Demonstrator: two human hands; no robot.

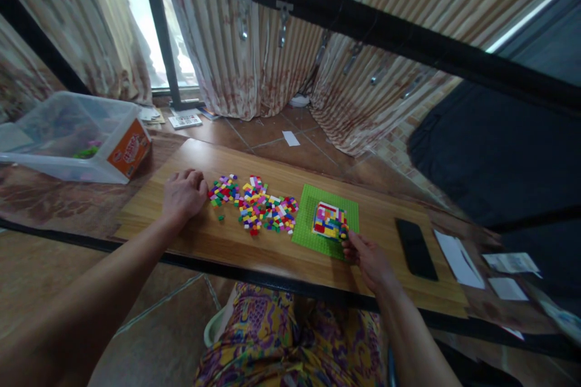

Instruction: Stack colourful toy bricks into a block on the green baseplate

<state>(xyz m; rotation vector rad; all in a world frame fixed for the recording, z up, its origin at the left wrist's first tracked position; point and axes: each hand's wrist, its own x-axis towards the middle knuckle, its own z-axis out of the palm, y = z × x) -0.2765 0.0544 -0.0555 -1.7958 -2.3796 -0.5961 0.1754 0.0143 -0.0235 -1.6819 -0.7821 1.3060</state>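
Wooden tabletop (272,254) crossing the view, seen from above and behind the hands.

Left hand (184,193) resting knuckles-up on the wood, fingers (193,178) curled loosely under, nothing visibly held; just left of the loose bricks, near but apparently not touching.

Pile of small coloured building bricks (256,205) spread mid-table between the two hands: red, yellow, green, blue, pink, white mixed. One stray green brick (221,217) lying slightly apart at the near-left edge of the pile.

Green baseplate (305,231) flat on the wood, just right of the pile. Square multicoloured brick block (327,220) seated on it, toward the centre.

Right hand (368,257) at the near-right corner of the block, fingers (349,240) pinched around a small dark brick (344,231) pressed against that corner. Exact contact with the block too small to confirm.

Black phone (416,249) face-down right of the baseplate, well apart from the hand. White paper slips (458,258) farther right.

Clear plastic storage bin (68,133) with an orange label at far left, a few bricks inside. Patterned curtains (254,54) behind, tiled floor (290,127) below them.
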